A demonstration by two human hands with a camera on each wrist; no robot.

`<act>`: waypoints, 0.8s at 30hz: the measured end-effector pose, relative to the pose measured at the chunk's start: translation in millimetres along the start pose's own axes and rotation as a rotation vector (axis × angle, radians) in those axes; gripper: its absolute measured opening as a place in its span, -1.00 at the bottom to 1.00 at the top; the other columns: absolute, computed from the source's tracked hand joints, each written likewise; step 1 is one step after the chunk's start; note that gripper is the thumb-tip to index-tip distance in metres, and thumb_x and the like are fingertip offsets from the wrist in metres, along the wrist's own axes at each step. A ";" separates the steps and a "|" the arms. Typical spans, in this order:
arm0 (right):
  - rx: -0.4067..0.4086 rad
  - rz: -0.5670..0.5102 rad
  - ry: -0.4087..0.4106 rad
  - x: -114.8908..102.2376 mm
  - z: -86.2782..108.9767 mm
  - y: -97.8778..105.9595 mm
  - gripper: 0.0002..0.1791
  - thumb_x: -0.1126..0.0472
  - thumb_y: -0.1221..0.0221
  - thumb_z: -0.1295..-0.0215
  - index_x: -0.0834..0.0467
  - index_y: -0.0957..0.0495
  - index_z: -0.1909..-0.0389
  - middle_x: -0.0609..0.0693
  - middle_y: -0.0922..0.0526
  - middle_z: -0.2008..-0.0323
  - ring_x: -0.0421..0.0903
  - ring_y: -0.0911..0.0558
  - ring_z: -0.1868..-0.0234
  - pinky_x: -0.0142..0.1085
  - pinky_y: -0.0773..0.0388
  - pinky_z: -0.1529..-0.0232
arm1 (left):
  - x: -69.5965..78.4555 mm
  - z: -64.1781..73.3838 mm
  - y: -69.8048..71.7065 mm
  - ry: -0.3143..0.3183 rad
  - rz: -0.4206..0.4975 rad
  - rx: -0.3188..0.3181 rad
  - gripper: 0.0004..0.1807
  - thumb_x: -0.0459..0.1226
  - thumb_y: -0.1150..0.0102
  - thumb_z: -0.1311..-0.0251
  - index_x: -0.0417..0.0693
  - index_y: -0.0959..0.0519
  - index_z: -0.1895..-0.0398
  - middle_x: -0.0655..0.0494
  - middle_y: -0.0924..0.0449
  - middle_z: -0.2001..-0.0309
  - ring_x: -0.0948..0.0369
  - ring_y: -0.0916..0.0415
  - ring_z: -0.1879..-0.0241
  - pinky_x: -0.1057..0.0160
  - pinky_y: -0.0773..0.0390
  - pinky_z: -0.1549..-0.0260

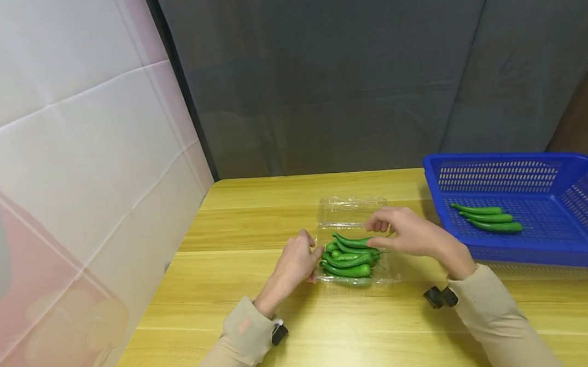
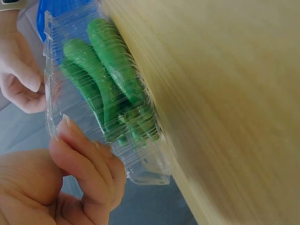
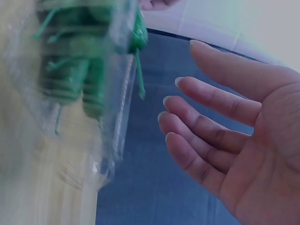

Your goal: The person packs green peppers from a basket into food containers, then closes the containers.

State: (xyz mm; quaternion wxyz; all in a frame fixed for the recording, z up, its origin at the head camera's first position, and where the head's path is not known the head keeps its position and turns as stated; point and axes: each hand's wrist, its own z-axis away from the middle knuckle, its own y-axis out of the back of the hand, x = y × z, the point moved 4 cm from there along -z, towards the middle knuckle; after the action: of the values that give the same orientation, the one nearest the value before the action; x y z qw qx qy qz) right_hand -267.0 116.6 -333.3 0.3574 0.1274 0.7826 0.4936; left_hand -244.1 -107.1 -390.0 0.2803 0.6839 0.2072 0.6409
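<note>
A clear plastic clamshell box (image 1: 390, 276) holds several green chili peppers (image 1: 349, 262), and its lid (image 1: 351, 211) is folded back away from the person. At the box's left side, my left hand (image 1: 295, 258) pinches the rim, with the thumb over the edge. The left wrist view shows the left fingertips (image 2: 70, 136) at the box wall, the peppers showing through the ribbed plastic. My right hand (image 1: 408, 233) hovers over the box's right side. In the right wrist view its fingers (image 3: 206, 126) are spread loosely, holding nothing, beside a pepper stem that pokes past the rim.
To the right stands a blue plastic basket (image 1: 504, 255) with three green chili peppers (image 1: 495, 218) on its floor. The wood-grain table (image 1: 256, 229) ends at a dark grey curtain (image 1: 319, 84) behind and a pale printed sheet (image 1: 75, 133) on the left.
</note>
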 end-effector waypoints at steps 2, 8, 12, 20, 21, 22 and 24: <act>0.026 0.015 0.002 1.4 1.2 5.5 -0.77 0.17 -0.40 -0.27 0.20 -0.65 0.16 -0.02 -0.66 0.29 -0.01 -0.64 0.23 -0.09 -0.70 0.18 | -0.2 0.0 0.1 0.001 0.002 -0.001 -0.72 -0.36 -0.13 -0.43 -0.48 -0.40 0.03 -0.07 -0.52 0.64 0.23 -0.46 0.83 0.18 -0.68 0.76; 0.065 0.051 -0.015 4.7 4.6 17.8 -0.76 0.15 -0.40 -0.27 0.21 -0.66 0.15 -0.02 -0.67 0.28 -0.05 -0.64 0.23 -0.06 -0.69 0.18 | -0.7 0.3 0.4 0.006 0.003 -0.003 -0.71 -0.36 -0.13 -0.44 -0.49 -0.40 0.02 -0.06 -0.51 0.63 0.23 -0.47 0.82 0.17 -0.69 0.75; 0.079 0.046 -0.032 6.7 7.5 24.0 -0.75 0.13 -0.38 -0.29 0.20 -0.66 0.13 -0.02 -0.68 0.26 -0.05 -0.63 0.21 -0.05 -0.68 0.16 | -0.7 0.4 0.4 0.005 0.001 -0.001 -0.71 -0.36 -0.13 -0.44 -0.50 -0.39 0.01 -0.06 -0.51 0.63 0.22 -0.47 0.82 0.17 -0.69 0.75; 0.128 0.059 -0.072 14.7 15.6 38.4 -0.74 0.14 -0.38 -0.30 0.17 -0.68 0.07 -0.05 -0.70 0.19 0.01 -0.65 0.16 -0.02 -0.68 0.15 | -1.0 -0.3 -0.2 0.009 -0.010 -0.003 -0.70 -0.35 -0.13 -0.44 -0.50 -0.39 0.01 -0.06 -0.50 0.62 0.22 -0.47 0.81 0.18 -0.68 0.75; 0.135 0.061 -0.076 15.3 16.7 40.3 -0.73 0.14 -0.38 -0.30 0.16 -0.68 0.06 -0.05 -0.70 0.19 0.00 -0.64 0.16 -0.02 -0.68 0.15 | -1.0 -0.5 -0.2 0.009 -0.009 -0.003 -0.70 -0.35 -0.13 -0.44 -0.50 -0.39 0.01 -0.06 -0.50 0.61 0.22 -0.47 0.81 0.19 -0.68 0.75; 0.141 0.064 -0.077 15.8 17.7 42.2 -0.73 0.14 -0.38 -0.30 0.17 -0.67 0.06 -0.04 -0.70 0.19 -0.01 -0.64 0.16 -0.02 -0.68 0.15 | -0.9 -0.5 -0.2 0.007 -0.010 -0.002 -0.70 -0.36 -0.13 -0.44 -0.50 -0.39 0.00 -0.06 -0.50 0.61 0.22 -0.47 0.81 0.19 -0.68 0.75; 0.153 0.070 -0.078 16.7 19.5 45.8 -0.73 0.15 -0.38 -0.29 0.17 -0.67 0.06 -0.03 -0.69 0.18 -0.03 -0.63 0.16 -0.02 -0.68 0.16 | -0.7 -0.5 -0.1 0.005 -0.009 -0.003 -0.70 -0.36 -0.12 -0.44 -0.51 -0.39 0.00 -0.06 -0.50 0.61 0.22 -0.47 0.81 0.19 -0.68 0.76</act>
State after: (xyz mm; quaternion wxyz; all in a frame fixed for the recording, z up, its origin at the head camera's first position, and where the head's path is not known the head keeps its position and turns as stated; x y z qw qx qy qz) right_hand -272.6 161.1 -306.0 0.3594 0.2008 0.7985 0.4393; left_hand -244.6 -107.5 -390.5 0.2836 0.6810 0.2102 0.6416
